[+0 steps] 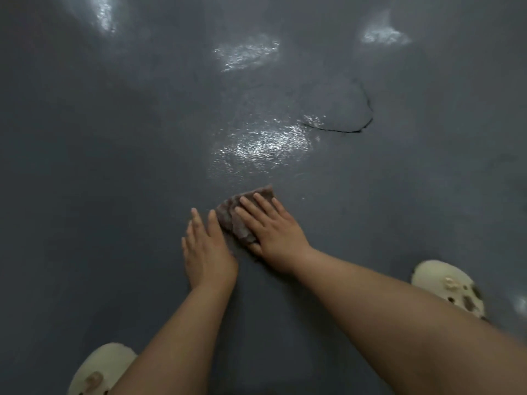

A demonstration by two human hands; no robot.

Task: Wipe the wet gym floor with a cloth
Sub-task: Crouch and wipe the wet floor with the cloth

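**Right hand flat on cloth, left hand beside it on grey floor**

The cloth (239, 214) is a small brownish-mauve rag, folded or bunched, with a rumpled, mottled surface. It lies flat on the floor (114, 166). Its long axis runs diagonally, from the near-left end by the right thumb up to a far-right corner that points toward the wet patch (262, 146) ahead. That far corner is squared off; the near end is lumpier.

The right hand (268, 226) lies palm down on the cloth, fingers straight and spread, pointing up and left. No curl round the fabric: the grip is a flat, wide press, not a pinch. The fingertips (244, 200) reach over the cloth's middle; the far corner sticks out past them. The thumb sits at the near edge of the cloth.

The left hand (206, 246) is just left of the grip, palm down, fingers straight and together, pointing away from the person. Its index finger side is touching or almost touching the cloth's left edge; cannot tell which. It holds nothing.

The floor is dark grey, matte near the hands. The glossy wet patch sits just beyond the cloth's far corner, not touching it. More shiny patches lie further out. A thin dark curved crack (356, 121) runs right of the wet patch.

Cream clogs: one (447, 286) right of the right forearm, one (99, 369) near the left forearm, at the bottom edge.
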